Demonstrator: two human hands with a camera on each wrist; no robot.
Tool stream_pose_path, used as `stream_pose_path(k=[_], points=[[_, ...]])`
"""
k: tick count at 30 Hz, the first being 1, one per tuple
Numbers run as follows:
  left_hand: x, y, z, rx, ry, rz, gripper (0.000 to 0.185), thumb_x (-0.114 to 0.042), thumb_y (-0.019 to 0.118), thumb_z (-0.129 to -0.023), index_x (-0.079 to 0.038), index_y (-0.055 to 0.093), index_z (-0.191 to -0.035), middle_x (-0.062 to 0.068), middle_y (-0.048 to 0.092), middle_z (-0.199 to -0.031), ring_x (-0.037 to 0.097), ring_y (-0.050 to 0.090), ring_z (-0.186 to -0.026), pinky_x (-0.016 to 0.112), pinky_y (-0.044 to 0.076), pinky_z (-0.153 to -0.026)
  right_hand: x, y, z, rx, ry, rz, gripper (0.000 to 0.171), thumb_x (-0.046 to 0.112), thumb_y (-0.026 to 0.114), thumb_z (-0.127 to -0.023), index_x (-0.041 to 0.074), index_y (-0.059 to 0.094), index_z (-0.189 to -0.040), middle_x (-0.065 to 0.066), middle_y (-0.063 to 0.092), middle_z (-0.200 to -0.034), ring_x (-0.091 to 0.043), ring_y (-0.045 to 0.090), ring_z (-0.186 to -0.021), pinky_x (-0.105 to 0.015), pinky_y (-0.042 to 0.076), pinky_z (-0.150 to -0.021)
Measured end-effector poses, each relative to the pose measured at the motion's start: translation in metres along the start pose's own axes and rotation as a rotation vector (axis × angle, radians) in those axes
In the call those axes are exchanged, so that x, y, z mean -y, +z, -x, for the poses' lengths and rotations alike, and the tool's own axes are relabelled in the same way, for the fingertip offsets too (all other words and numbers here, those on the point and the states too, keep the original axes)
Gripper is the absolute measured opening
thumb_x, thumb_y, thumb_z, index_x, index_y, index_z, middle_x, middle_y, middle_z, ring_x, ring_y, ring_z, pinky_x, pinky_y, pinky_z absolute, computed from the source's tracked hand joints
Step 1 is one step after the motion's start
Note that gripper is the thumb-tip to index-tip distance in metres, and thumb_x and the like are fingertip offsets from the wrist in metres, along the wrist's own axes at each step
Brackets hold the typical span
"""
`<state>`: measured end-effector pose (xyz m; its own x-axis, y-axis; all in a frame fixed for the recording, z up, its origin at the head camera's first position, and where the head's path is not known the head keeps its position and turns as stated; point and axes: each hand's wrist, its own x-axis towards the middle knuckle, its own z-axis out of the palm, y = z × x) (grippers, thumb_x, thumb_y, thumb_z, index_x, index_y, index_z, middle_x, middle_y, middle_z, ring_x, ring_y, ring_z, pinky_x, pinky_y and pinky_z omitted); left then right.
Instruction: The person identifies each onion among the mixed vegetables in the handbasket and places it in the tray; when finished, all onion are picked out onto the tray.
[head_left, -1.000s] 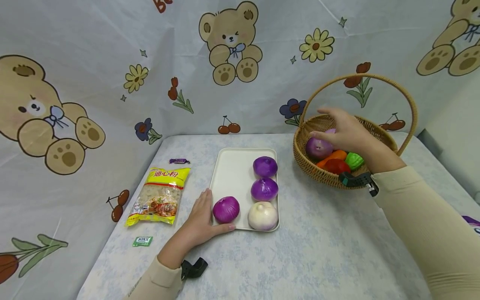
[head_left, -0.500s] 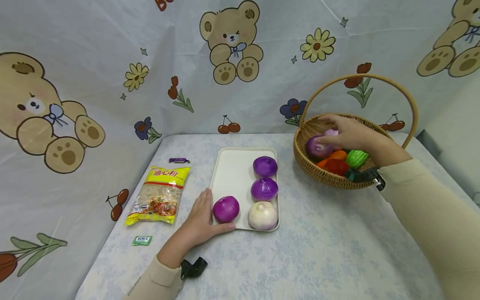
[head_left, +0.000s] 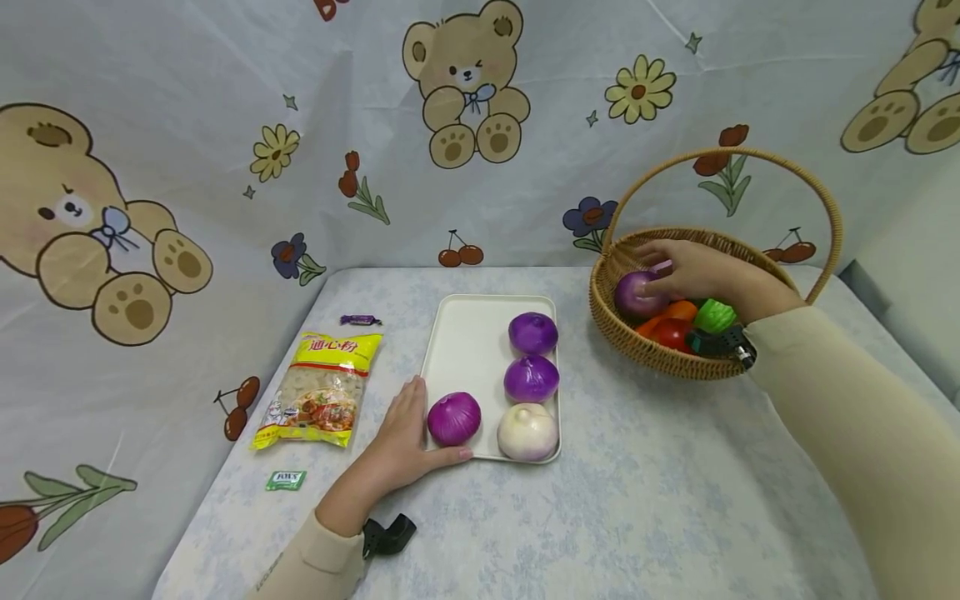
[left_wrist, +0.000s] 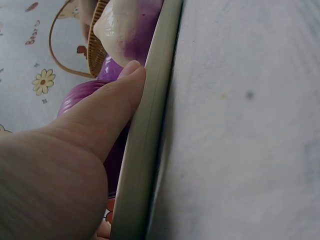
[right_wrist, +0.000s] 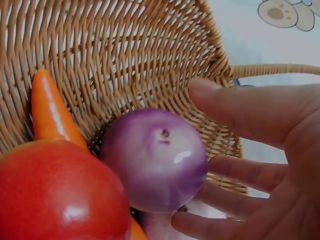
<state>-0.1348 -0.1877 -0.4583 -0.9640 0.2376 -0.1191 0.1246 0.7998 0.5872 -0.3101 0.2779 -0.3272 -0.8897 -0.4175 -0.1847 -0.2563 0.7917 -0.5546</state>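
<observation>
At the right of the frame, the right hand point(head_left: 693, 268) lay inside the wicker basket point(head_left: 660, 357), its digits extended and spread beside the mottled onion point(right_wrist: 155, 160) at the basket's left; they had not curled round it, and whether a fingertip touched it could not be told. Below centre, the left hand point(head_left: 401, 442) rested with straight fingers along the left edge of the tray point(head_left: 468, 342), thumb at the lower rim, gripping nothing. The work appeared part done: the upper purple onion point(head_left: 533, 334), middle purple onion point(head_left: 531, 379) and white onion point(head_left: 528, 432) stood in a column at the tray's right, with the lower-left purple onion point(head_left: 453, 419) apart from them. The mottled onion had not been lifted out; the basket also held a carrot point(right_wrist: 52, 110), a tomato point(right_wrist: 65, 192) and a green vegetable point(head_left: 715, 316).
</observation>
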Motion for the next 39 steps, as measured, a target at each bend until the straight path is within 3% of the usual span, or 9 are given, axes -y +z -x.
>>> stream_pose_path(k=[6,12,27,39], points=[[-0.002,-0.001,0.001,-0.001,0.002,0.0,0.145,-0.072,0.085,-0.074,0.003,0.001,-0.166,0.021,-0.001,-0.173,0.036,-0.002,-0.158,0.055,0.006,-0.124,-0.007,0.004,-0.006,-0.015,0.002,0.001,0.07,0.018,0.08,-0.097,-0.002,0.045,-0.154,-0.035,0.048,-0.148,-0.051,0.047,-0.133,-0.068,0.042,-0.105],[-0.002,-0.003,0.002,-0.003,-0.001,0.005,0.145,-0.072,0.085,-0.074,0.003,0.001,-0.166,0.02,-0.001,-0.173,0.036,-0.003,-0.158,0.054,0.006,-0.124,-0.006,0.01,-0.012,-0.07,-0.01,0.075,0.063,0.012,0.084,-0.09,-0.004,0.058,-0.145,-0.031,0.057,-0.139,-0.047,0.053,-0.123,-0.066,0.045,-0.101],[0.0,0.0,0.001,-0.002,-0.002,0.006,0.145,-0.072,0.085,-0.074,0.004,0.002,-0.166,0.021,0.0,-0.173,0.036,-0.002,-0.158,0.055,0.007,-0.124,-0.007,0.012,-0.009,-0.171,-0.037,0.146,0.053,0.012,0.087,-0.088,-0.004,0.068,-0.134,-0.03,0.064,-0.13,-0.047,0.056,-0.119,-0.064,0.046,-0.099],[0.001,0.0,0.0,-0.001,-0.006,0.003,0.145,-0.073,0.085,-0.074,0.002,0.001,-0.166,0.021,-0.001,-0.173,0.036,-0.002,-0.158,0.055,0.007,-0.124,0.012,-0.009,0.012,-0.165,0.003,0.056,0.063,0.028,0.086,-0.092,0.002,0.062,-0.144,-0.028,0.059,-0.137,-0.048,0.053,-0.124,-0.068,0.045,-0.101]])
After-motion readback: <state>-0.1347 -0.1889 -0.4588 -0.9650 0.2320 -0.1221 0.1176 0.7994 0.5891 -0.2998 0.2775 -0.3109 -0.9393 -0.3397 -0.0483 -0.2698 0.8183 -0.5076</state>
